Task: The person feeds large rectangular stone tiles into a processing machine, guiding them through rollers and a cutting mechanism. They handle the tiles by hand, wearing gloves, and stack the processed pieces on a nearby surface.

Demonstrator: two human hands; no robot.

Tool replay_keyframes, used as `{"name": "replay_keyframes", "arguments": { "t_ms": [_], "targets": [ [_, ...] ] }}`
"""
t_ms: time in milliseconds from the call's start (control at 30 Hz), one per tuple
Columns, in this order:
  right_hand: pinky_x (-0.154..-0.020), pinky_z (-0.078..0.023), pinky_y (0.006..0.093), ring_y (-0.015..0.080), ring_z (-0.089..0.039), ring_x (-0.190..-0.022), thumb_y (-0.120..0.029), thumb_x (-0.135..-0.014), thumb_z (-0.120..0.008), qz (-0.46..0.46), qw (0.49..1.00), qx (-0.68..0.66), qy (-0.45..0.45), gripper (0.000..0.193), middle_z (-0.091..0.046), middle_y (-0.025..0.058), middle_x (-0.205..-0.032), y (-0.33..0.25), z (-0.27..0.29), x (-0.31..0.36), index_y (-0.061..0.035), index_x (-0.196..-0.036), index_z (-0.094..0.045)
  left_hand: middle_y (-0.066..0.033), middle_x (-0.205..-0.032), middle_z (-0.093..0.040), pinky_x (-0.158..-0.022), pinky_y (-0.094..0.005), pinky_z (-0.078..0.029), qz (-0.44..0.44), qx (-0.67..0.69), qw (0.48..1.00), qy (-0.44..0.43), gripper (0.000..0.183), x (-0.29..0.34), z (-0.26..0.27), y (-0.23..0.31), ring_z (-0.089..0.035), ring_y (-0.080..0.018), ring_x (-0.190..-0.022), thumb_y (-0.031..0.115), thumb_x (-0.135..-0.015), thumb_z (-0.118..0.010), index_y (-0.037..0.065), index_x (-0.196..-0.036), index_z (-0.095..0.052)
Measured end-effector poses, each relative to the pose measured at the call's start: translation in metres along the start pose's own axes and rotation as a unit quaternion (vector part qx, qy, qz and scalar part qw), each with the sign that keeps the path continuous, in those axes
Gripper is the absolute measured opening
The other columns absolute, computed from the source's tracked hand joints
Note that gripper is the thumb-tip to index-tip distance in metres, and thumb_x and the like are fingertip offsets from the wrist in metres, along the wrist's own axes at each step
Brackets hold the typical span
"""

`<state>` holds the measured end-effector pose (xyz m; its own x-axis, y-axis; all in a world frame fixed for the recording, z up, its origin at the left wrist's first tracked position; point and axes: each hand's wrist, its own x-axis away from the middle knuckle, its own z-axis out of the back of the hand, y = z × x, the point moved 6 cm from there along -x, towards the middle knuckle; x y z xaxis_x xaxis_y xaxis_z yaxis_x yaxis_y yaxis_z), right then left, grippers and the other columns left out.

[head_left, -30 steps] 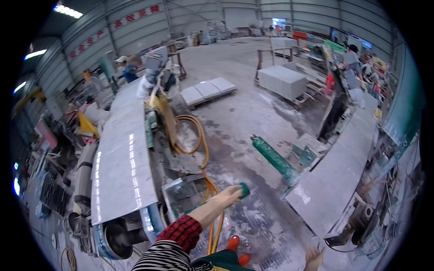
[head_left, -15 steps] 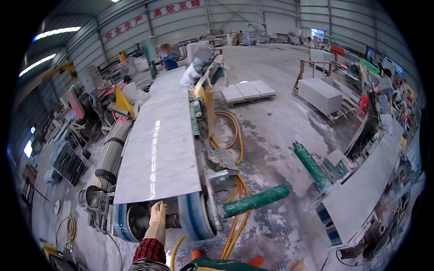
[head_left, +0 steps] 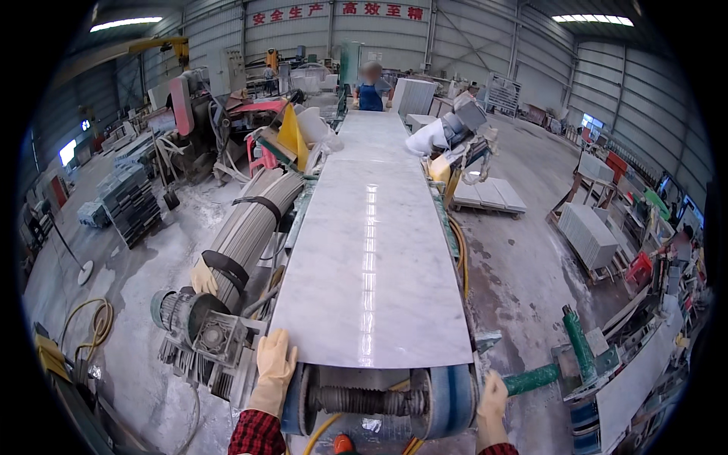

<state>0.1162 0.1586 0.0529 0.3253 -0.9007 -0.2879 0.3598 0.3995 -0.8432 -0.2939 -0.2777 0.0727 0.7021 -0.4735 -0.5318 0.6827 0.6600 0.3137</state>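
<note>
A long, glossy pale grey-white stone slab (head_left: pixel 371 280) lies on a belt conveyor with blue belts (head_left: pixel 453 398). My left hand (head_left: pixel 274 368), in a cream rubber glove, is at the slab's near left corner. Its fingers stretch forward along the edge, not wrapped round anything. Beside the conveyor's near right end is my right hand (head_left: pixel 492 396), gloved alike. Its fingers are curled in, with nothing visible in them; it appears apart from the slab. Red plaid cuffs show at both wrists.
A motor (head_left: pixel 182 315) and a strapped bundle of strips (head_left: pixel 246 227), with a loose glove (head_left: pixel 202 277) on it, flank the conveyor's left. Green rollers (head_left: pixel 532 379) stick out at right. Across the slab's far end stands a person in a blue apron (head_left: pixel 370 97). Yellow hoses lie near the floor.
The view has swung left, bringing the slab toward the middle. My left hand has gone from the slab's near edge to its left corner. My right hand has risen beside the conveyor.
</note>
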Motion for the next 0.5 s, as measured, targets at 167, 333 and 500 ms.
{"name": "replay_keyframes", "arguments": {
  "t_ms": [167,333,500],
  "targets": [
    [-0.098,-0.049,0.0533,0.0491,-0.06,-0.109,-0.017,-0.095,-0.063,0.318,0.916,0.175,-0.173,0.035,-0.065,0.0273,-0.117,-0.126,-0.118,-0.032,0.0,-0.126,-0.064,-0.0198,-0.136,-0.061,-0.113,-0.0552,-0.039,0.0,-0.004,1.0,-0.028,0.05,-0.018,-0.001,-0.018,-0.054,-0.0402,-0.13,0.022,-0.088,-0.073,0.004,-0.133,-0.06],
    [-0.109,-0.043,0.0549,0.0504,-0.053,-0.122,-0.016,-0.093,-0.063,0.366,0.88,0.242,-0.18,0.042,-0.061,0.0263,-0.133,-0.101,-0.154,-0.053,-0.0015,-0.132,-0.06,-0.0185,-0.137,-0.062,-0.113,-0.0545,-0.04,-0.01,-0.01,1.0,0.001,0.046,-0.02,-0.003,-0.009,-0.055,-0.0393,-0.129,0.025,-0.09,-0.07,0.005,-0.131,-0.063],
    [-0.103,-0.046,0.0534,0.0464,-0.055,-0.116,-0.013,-0.088,-0.063,0.367,0.88,0.244,-0.176,0.037,-0.06,0.0244,-0.125,-0.113,-0.154,-0.053,-0.0015,-0.123,-0.06,-0.0174,-0.139,-0.061,-0.115,-0.0533,-0.038,0.012,-0.02,0.999,-0.033,0.045,-0.022,-0.001,-0.009,-0.055,-0.0375,-0.132,0.023,-0.091,-0.07,0.007,-0.132,-0.063]
  ]
}}
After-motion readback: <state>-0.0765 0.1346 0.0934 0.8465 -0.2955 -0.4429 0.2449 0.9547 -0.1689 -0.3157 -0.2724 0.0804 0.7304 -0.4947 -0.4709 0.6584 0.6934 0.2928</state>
